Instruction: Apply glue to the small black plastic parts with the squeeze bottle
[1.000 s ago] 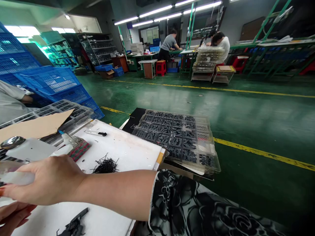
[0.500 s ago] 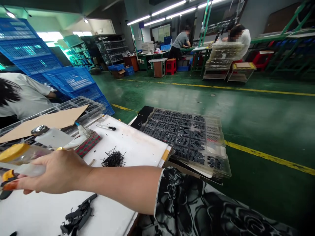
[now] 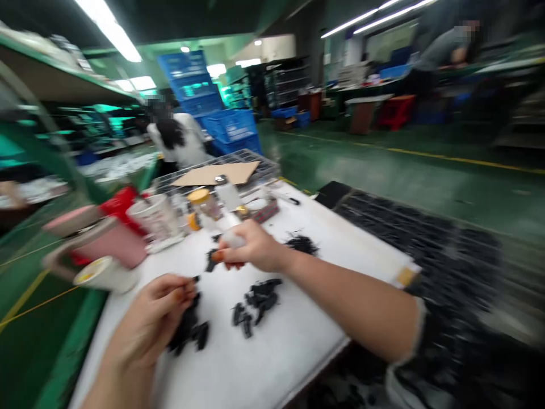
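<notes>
My right hand (image 3: 259, 245) is closed around a white squeeze bottle (image 3: 233, 238) above the white tabletop (image 3: 230, 369). My left hand (image 3: 159, 309) is pinched, with a small dark piece (image 3: 196, 279) showing at the fingertips; blur hides its shape. Black plastic parts (image 3: 202, 335) lie beside and partly behind the left hand. Another heap of black parts (image 3: 261, 296) rests below the right hand. Beyond the right forearm is a pile of thin black pins (image 3: 302, 243).
A pink cup (image 3: 110, 241), a white tub (image 3: 104, 274) and a white bucket (image 3: 157, 216) crowd the left edge. A yellow-lidded jar (image 3: 202, 200) and a metal-topped bottle (image 3: 227, 193) stand at the back. Compartment trays (image 3: 409, 238) lie right. A person (image 3: 183, 136) sits beyond.
The view has swung left and the picture is blurred. My left hand has come into view at the lower left. My right hand still grips the squeeze bottle.
</notes>
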